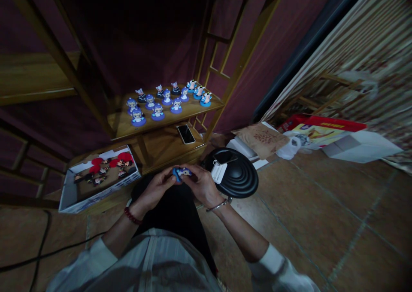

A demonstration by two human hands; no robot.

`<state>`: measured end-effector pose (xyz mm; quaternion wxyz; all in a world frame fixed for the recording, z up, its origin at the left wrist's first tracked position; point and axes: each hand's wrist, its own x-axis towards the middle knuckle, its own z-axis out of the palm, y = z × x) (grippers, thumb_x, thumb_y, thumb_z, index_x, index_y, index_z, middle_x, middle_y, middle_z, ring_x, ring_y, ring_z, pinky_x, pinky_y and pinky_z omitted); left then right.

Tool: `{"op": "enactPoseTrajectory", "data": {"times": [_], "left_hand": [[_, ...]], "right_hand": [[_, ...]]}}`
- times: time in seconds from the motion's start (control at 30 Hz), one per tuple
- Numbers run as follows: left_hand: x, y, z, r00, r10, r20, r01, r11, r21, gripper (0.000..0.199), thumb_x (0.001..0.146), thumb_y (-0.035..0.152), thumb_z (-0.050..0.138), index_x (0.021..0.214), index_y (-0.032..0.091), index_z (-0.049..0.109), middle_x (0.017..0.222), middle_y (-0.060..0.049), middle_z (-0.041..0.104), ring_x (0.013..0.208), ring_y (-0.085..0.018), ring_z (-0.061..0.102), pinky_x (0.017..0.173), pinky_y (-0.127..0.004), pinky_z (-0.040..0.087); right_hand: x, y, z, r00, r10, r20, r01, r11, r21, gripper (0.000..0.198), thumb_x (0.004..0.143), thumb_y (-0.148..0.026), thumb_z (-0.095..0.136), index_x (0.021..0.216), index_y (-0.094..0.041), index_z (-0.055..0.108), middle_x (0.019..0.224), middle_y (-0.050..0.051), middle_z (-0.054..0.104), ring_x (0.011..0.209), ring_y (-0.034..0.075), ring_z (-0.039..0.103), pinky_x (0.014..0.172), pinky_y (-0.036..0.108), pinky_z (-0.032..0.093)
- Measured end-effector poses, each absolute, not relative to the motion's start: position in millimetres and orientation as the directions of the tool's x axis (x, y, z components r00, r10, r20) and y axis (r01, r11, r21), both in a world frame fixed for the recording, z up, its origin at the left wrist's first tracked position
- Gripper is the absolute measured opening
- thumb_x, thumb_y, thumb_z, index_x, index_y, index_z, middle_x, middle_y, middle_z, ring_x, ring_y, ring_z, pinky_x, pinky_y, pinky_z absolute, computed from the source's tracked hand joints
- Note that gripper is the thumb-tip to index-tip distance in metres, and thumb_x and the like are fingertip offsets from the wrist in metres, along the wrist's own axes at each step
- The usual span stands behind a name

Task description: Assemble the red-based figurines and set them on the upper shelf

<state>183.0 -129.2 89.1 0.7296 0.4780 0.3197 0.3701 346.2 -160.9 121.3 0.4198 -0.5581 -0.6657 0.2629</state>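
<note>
Above my lap, both hands hold one small blue and purple figurine (183,172). The fingers of my left hand (163,184) close on its blue base. My right hand (202,184) grips the other end, and the fingers partly cover it. Ahead, on a wooden shelf (125,126), stand several figurines on purple bases, such as one at the front left (138,117). Behind them are darker figurines (160,91), and at the right are figurines on light blue bases (205,99).
At my left, an open cardboard box (72,193) holds several red and black figurines (121,161). A phone (186,134) lies on the lower shelf. Right of my hands is a round black stool (240,176) with a white tag (219,172). Bags and boxes (347,144) lie beyond.
</note>
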Motion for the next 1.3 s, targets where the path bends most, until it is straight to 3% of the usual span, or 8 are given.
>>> {"op": "enactPoseTrajectory", "data": {"times": [0.13,0.37,0.53,0.67,0.9,1.07,1.3], "left_hand": [[185.4,-132.5,96.9,0.523,0.844,-0.116,-0.32,0.321,0.891,0.034,0.079,0.029,0.063,0.111,0.02,0.064,0.115,-0.006,0.062,0.109,-0.022,0.053,0.098,-0.037,0.04],[192.4,-139.9,110.7,0.495,0.851,-0.175,-0.548,0.462,0.698,0.023,0.077,0.022,0.065,0.098,0.014,0.068,0.106,-0.007,0.065,0.104,-0.019,0.056,0.102,-0.038,0.037],[196.9,-143.0,112.3,0.467,0.85,-0.244,-0.643,0.516,0.566,0.014,0.08,0.016,0.058,0.09,0.014,0.068,0.101,-0.006,0.065,0.1,-0.017,0.057,0.101,-0.037,0.038],[197.8,-143.0,115.1,0.469,0.831,-0.3,-0.663,0.555,0.502,0.015,0.083,0.019,0.055,0.091,0.015,0.067,0.1,-0.005,0.065,0.1,-0.017,0.057,0.102,-0.037,0.039],[196.0,-140.2,123.4,0.512,0.78,-0.359,-0.645,0.625,0.439,0.03,0.089,0.033,0.045,0.086,0.013,0.066,0.096,-0.007,0.064,0.096,-0.017,0.057,0.097,-0.034,0.042],[196.0,-140.7,124.4,0.523,0.779,-0.345,-0.633,0.627,0.454,0.033,0.09,0.035,0.042,0.085,0.012,0.066,0.092,-0.008,0.064,0.095,-0.017,0.057,0.096,-0.033,0.041],[194.4,-142.8,125.8,0.539,0.772,-0.338,-0.586,0.632,0.507,0.032,0.088,0.039,0.046,0.088,0.013,0.065,0.094,-0.008,0.065,0.101,-0.019,0.057,0.097,-0.036,0.04]], "right_hand": [[347.2,-163.0,131.2,-0.073,0.964,0.256,0.509,0.257,-0.822,0.028,0.083,-0.019,0.056,0.109,-0.024,0.062,0.102,0.002,0.068,0.093,0.015,0.063,0.083,0.027,0.05],[347.4,-162.3,127.2,-0.05,0.975,0.216,0.459,0.214,-0.862,0.026,0.085,-0.024,0.054,0.109,-0.021,0.061,0.107,0.005,0.067,0.097,0.016,0.063,0.084,0.029,0.052],[346.6,-162.1,124.7,0.006,0.982,0.187,0.475,0.162,-0.865,0.025,0.082,-0.025,0.056,0.107,-0.02,0.058,0.1,0.005,0.067,0.086,0.015,0.064,0.075,0.028,0.053],[346.9,-162.1,125.5,0.006,0.985,0.171,0.483,0.147,-0.863,0.018,0.081,-0.026,0.056,0.098,-0.02,0.059,0.091,0.002,0.066,0.08,0.014,0.063,0.071,0.025,0.051],[347.5,-162.6,127.2,-0.017,0.984,0.175,0.496,0.16,-0.853,0.018,0.08,-0.024,0.058,0.098,-0.021,0.06,0.093,0.002,0.066,0.082,0.014,0.062,0.073,0.025,0.05],[349.6,-164.5,127.9,-0.075,0.962,0.261,0.574,0.256,-0.778,0.021,0.081,-0.022,0.06,0.102,-0.021,0.059,0.096,0.002,0.067,0.085,0.015,0.063,0.076,0.027,0.051],[353.2,-165.3,129.9,-0.301,0.873,0.383,0.705,0.474,-0.528,0.027,0.089,-0.02,0.049,0.113,-0.023,0.06,0.102,0.006,0.066,0.093,0.017,0.062,0.083,0.031,0.053]]}}
